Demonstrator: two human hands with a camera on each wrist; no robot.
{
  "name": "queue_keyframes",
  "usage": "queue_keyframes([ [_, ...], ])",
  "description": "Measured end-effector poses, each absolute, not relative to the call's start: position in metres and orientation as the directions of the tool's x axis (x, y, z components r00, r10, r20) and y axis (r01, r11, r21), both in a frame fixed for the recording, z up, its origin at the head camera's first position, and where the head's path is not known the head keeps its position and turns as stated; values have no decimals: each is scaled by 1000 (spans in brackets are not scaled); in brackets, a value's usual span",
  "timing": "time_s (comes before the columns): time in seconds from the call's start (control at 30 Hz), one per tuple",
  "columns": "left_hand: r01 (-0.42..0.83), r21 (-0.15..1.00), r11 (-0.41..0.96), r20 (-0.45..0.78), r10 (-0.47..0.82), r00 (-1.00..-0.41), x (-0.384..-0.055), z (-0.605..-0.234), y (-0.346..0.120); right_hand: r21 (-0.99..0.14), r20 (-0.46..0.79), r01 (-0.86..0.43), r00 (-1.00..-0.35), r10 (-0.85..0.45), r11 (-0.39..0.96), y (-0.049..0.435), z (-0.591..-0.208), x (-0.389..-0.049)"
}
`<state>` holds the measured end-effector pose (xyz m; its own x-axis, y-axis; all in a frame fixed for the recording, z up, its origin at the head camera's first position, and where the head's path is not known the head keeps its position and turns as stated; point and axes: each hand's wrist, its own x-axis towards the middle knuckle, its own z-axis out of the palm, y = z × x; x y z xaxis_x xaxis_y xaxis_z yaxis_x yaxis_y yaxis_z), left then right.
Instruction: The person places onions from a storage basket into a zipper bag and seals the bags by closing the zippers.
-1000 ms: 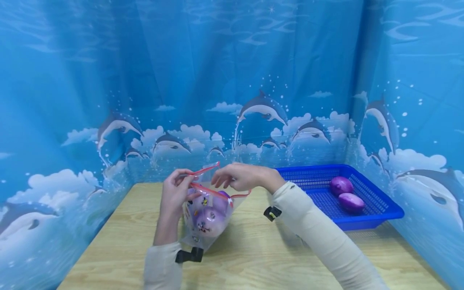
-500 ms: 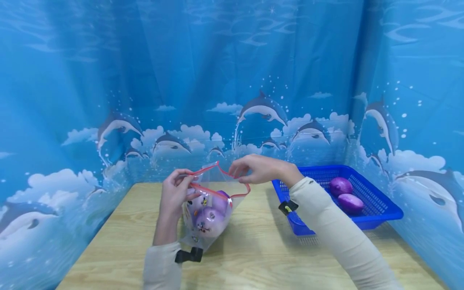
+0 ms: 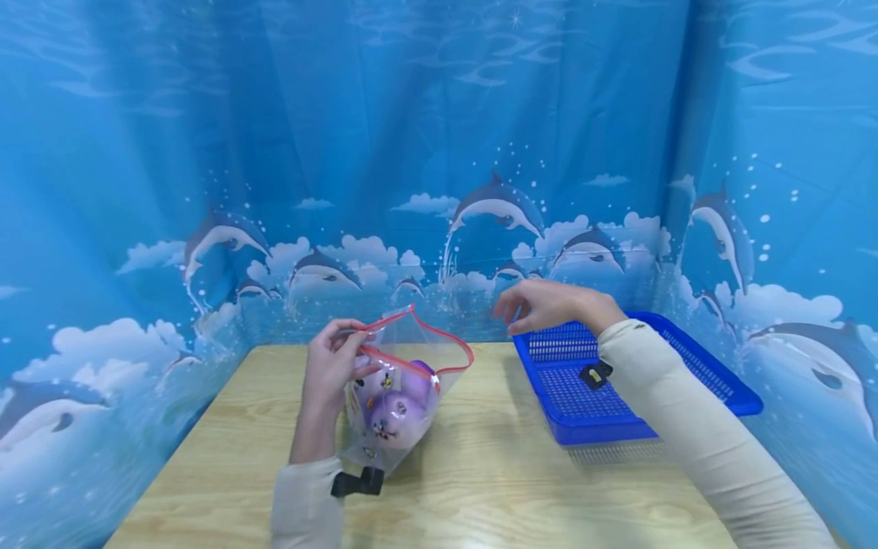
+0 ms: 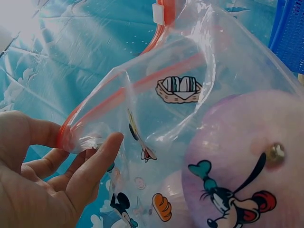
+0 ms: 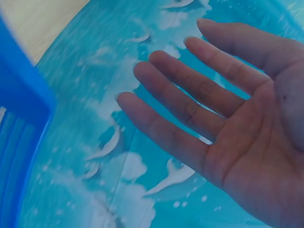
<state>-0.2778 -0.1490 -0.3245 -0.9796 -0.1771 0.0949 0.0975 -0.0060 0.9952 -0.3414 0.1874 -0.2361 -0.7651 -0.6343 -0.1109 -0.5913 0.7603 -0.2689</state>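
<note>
Nearest, the sleeved left arm lies over the tabletop [image 3: 226, 465], and its left hand [image 3: 331, 362] has a light pinching grip on the left corner of the bag's red zip edge [image 3: 394, 360], the other fingers loosely bent beneath it. The clear printed bag [image 3: 384, 457] stands just right of that hand, its mouth gaping, with purple onions [image 3: 398, 418] inside; in the left wrist view one presses large and round behind a cartoon print, and a white slider [image 4: 158, 14] sits on the zip edge. To the right, the right hand [image 3: 549, 305] has nothing in its grip: the fingers are spread apart and only gently bent, above the left far corner of the blue basket [image 3: 569, 435]. Its sleeve [image 3: 706, 435] crosses over the basket. Behind it all hangs the dolphin-print curtain [image 3: 384, 137]. Compared with half a second ago, the right hand has left the bag's mouth and moved across to the basket, and the forearm now hides the two onions seen there; the left hand and bag have barely shifted.
</note>
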Motion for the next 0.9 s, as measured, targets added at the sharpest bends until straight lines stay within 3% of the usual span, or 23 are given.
queue_keyframes([
  [0.37,102,995,5,102,-176,-979,-278,-325,-149,-232,-233,-418,-853,-467,878,243,-249,-357],
  [0.6,103,995,8,103,-176,-979,-278,-326,-148,-248,-343,-303,-861,-376,920,281,-262,-367],
  [0.9,96,995,15,97,-180,-979,-279,-325,-149,-283,-374,-195,-879,-295,939,313,-275,-371],
])
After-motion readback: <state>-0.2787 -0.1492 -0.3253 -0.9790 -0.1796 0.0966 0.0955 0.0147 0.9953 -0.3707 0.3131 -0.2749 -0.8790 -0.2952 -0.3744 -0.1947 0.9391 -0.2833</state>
